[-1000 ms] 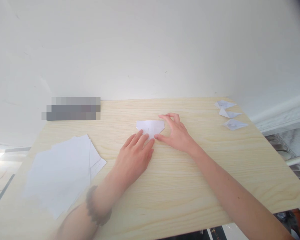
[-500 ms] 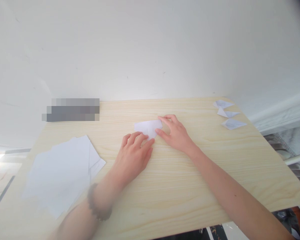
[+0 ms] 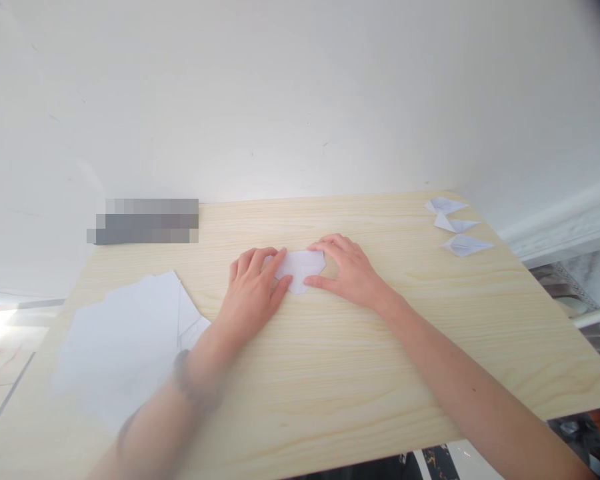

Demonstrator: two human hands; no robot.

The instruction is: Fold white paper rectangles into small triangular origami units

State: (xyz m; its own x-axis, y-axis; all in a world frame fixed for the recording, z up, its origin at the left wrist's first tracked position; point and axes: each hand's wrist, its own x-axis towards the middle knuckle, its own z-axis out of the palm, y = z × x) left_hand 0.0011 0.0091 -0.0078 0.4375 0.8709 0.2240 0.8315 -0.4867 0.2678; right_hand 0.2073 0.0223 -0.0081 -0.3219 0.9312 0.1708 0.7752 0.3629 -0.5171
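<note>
A small folded white paper [image 3: 301,269] lies on the table between my hands, with a wide top edge and a narrower, rounded bottom. My left hand [image 3: 253,283] holds its left side, index finger on the upper part and thumb at the lower left edge. On the other side, my right hand [image 3: 347,270] has its fingertips on the upper right corner and its thumb near the lower right edge. Fingers cover both ends of the paper. A dark beaded bracelet [image 3: 184,377] circles my left wrist.
A pile of white paper sheets [image 3: 125,333] lies at left, partly under my left forearm. Three folded paper pieces [image 3: 466,245] sit at the right edge of the wooden table [image 3: 330,373]. A blurred-out dark object [image 3: 147,222] stands at the back left, against the wall [image 3: 300,100].
My left hand has moved left, from the paper's lower edge to its left side. The paper sits slightly lower, and my right thumb has shifted down along it.
</note>
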